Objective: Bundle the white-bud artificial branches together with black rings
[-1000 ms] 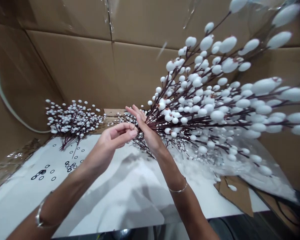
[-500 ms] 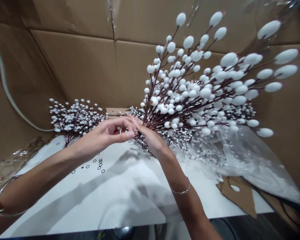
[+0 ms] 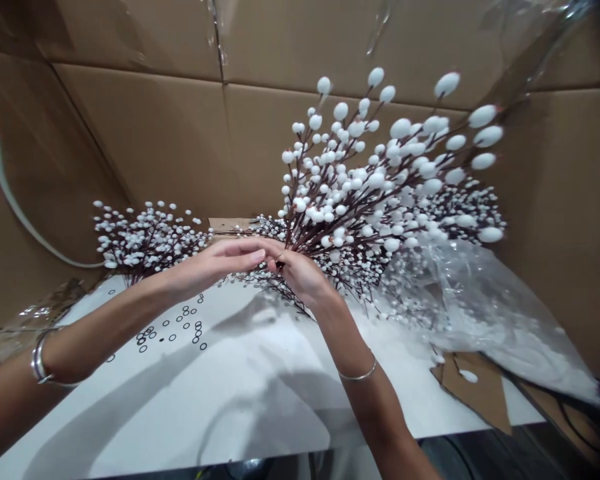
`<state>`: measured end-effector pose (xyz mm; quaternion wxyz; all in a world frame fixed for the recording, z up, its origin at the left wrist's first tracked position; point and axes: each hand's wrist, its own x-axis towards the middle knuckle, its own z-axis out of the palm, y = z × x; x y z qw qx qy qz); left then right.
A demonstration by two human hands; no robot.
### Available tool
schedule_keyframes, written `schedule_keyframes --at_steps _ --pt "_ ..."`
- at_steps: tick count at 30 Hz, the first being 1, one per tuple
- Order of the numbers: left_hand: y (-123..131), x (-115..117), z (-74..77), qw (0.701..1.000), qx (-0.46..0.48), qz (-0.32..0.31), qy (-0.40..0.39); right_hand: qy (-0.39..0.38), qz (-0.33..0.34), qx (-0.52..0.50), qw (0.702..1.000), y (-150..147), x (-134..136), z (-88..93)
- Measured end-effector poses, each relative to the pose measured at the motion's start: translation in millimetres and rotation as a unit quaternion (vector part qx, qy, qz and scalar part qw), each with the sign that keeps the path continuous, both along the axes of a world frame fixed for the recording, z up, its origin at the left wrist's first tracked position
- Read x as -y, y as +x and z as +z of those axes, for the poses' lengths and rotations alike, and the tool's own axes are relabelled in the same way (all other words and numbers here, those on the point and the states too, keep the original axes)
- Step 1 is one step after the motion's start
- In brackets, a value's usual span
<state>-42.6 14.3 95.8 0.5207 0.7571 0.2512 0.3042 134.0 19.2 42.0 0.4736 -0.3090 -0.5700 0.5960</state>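
A bundle of white-berried artificial stems (image 3: 350, 193) held at center frame, fanned toward the upper right, its dark stems gripped in the closed right hand (image 3: 297, 277). The left hand (image 3: 215, 263) open, fingers nearly straight, tips against the right hand. A smaller berry spray (image 3: 147, 240) at left, above the white tabletop (image 3: 240, 407); a clear plastic bag (image 3: 470, 300) at right, before the cardboard wall (image 3: 145, 140).
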Motion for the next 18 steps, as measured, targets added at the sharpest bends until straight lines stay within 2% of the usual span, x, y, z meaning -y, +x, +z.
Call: schedule_keyframes --at_steps 3,5,8,12,18 --pt "-6.1 -1.2 8.7 0.987 -0.087 -0.014 0.134 -0.073 0.048 -0.041 0.995 2.4 2.9 6.8" --pt "-9.3 -0.8 14.0 0.973 -0.131 -0.018 0.189 -0.127 0.084 -0.072 0.986 3.4 5.0 11.6" --pt "-11.1 -0.1 16.5 0.966 -0.152 -0.015 0.209 -0.168 0.142 -0.107 0.970 4.0 6.3 14.1" --pt "-9.0 -1.4 10.7 0.961 -0.139 0.004 0.240 -0.198 0.202 -0.148 0.948 3.4 7.6 11.8" --pt "-7.6 -6.9 0.9 0.966 -0.085 0.017 0.244 -0.228 0.196 -0.161 0.940 0.4 16.3 16.8"
